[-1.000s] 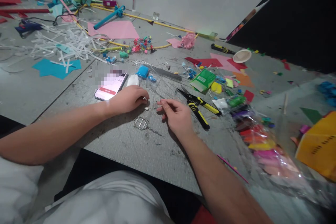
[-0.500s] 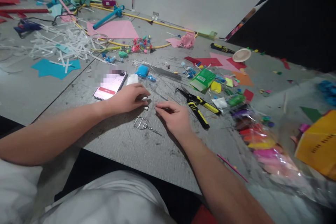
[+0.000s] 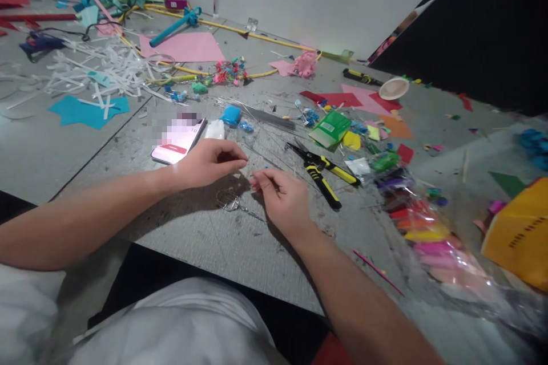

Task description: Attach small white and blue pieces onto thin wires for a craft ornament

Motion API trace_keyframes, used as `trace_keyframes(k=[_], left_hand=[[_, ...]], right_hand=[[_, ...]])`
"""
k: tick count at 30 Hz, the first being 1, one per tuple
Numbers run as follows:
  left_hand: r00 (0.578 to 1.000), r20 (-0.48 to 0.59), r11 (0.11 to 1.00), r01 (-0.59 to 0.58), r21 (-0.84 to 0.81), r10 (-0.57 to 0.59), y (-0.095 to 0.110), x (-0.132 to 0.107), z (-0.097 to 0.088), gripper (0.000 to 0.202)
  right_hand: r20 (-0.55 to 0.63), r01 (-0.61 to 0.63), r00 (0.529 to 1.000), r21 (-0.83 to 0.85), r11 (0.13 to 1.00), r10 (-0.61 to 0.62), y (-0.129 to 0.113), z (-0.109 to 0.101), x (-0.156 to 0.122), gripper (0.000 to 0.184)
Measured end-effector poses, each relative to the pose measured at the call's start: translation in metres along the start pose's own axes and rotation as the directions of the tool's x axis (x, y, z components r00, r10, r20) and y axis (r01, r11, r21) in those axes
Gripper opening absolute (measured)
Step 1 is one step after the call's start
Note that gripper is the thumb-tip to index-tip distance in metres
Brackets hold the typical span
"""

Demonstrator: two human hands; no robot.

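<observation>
Your two hands meet over a small wire cage on the grey table.

From the left: the pink-screened phone [image 3: 177,141] lies just beyond your left hand [image 3: 205,162], whose fingers are pinched together, on what I cannot tell. Just near of it sits the small round wire cage with a twisted stem [image 3: 229,200], already formed but loose on the table [image 3: 240,251]. Your right hand [image 3: 280,199] is curled closed, seemingly on a thin wire. The yellow-and-black pliers [image 3: 323,174] lie unused to its right.

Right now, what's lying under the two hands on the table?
A small wire cage lies on the grey table below the left hand and right hand. Anything beneath the palms is hidden.
</observation>
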State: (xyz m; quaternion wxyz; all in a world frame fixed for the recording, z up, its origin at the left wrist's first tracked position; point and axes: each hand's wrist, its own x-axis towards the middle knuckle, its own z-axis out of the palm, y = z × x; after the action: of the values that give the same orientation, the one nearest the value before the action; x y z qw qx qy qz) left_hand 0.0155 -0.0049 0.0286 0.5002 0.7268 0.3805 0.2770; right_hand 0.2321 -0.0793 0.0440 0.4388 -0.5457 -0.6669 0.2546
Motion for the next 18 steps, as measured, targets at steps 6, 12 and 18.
trace_keyframes(k=[6, 12, 18], left_hand=[[0.949, 0.284, 0.944, 0.211, -0.255, -0.136, 0.01, -0.006, 0.006, 0.009], [0.928, 0.319, 0.908, 0.292, -0.3, -0.193, 0.015, -0.008, 0.006, 0.015], [0.924, 0.328, 0.896, 0.306, -0.323, -0.197, 0.014, -0.007, 0.005, 0.016]], right_hand=[[0.056, 0.301, 0.953, -0.097, 0.949, -0.297, -0.012, -0.002, -0.004, 0.013], [0.049, 0.338, 0.941, -0.044, 0.94, -0.335, -0.012, -0.001, -0.005, 0.019], [0.052, 0.329, 0.943, -0.021, 0.944, -0.328, -0.016, -0.002, -0.005, 0.022]])
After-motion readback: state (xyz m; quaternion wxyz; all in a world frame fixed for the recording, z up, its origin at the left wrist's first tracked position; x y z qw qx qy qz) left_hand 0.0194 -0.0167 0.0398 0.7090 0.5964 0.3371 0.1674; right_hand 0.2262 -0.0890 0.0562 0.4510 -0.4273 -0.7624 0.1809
